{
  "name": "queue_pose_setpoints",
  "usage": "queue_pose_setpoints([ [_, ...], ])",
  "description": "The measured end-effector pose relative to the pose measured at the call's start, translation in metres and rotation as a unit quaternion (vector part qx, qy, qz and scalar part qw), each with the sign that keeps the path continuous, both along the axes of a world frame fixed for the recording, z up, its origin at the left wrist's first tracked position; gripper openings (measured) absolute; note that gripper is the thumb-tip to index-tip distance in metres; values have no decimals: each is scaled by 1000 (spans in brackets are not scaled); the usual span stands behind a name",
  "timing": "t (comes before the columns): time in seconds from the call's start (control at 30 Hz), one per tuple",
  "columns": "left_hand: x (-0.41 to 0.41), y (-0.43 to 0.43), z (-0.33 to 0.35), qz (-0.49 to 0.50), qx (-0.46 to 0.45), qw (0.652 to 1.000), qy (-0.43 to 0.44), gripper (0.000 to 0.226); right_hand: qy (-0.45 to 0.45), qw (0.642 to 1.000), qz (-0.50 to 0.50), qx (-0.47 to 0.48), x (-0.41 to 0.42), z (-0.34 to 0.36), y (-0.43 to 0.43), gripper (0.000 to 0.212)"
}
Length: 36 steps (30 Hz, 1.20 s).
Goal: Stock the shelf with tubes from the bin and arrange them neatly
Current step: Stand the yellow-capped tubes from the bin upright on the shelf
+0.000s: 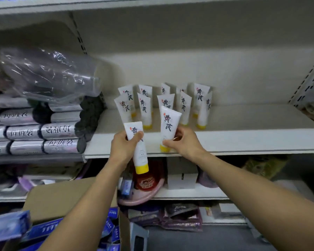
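Two held, yellow-capped: first tube (141, 155) gripped near crimp by left hand (122, 147); second tube (170, 124) pinched low by right hand (185, 142), cap-down on shelf (243, 140). Probably light, squashy, slick; best held near cap.

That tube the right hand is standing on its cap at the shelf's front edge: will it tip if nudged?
Probably tippy: the tube is tall, widest on top, on a small yellow cap. At the shelf lip, a forward nudge might drop it. Likely light: the right hand just pinches it.
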State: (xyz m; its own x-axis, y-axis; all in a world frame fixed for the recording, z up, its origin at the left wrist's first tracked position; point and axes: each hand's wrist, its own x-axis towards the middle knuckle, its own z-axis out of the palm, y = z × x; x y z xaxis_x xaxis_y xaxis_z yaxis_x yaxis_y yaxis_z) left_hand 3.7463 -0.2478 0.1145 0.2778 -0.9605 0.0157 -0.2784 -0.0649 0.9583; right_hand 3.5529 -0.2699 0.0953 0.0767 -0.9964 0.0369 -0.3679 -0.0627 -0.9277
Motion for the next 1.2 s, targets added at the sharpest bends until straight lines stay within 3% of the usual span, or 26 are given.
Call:
queue_pose_setpoints([
  [0.13, 40, -12, -6, 37, 3, 999, -4, 11, 46, 999, 19, -4, 51, -8, -24, 43],
  [0.57, 98, -40, -11, 74, 23, 997, 14, 15, 82, 996, 27, -33, 139, -20, -75, 32],
  [0.97, 93, -28, -9, 72, 18, 997, 11, 14, 127, 992, 7, 10, 134, -18, -69, 50],
  [1.1, 81, -20, -7, 50, 5, 998, 29, 14, 79, 996, 34, 17, 115, -9, -47, 19],
  [1.2, 65, -18, -3, 41, -15, 999, 12, 14, 58, 992, 100, 54, 102, 0, -19, 40],
])
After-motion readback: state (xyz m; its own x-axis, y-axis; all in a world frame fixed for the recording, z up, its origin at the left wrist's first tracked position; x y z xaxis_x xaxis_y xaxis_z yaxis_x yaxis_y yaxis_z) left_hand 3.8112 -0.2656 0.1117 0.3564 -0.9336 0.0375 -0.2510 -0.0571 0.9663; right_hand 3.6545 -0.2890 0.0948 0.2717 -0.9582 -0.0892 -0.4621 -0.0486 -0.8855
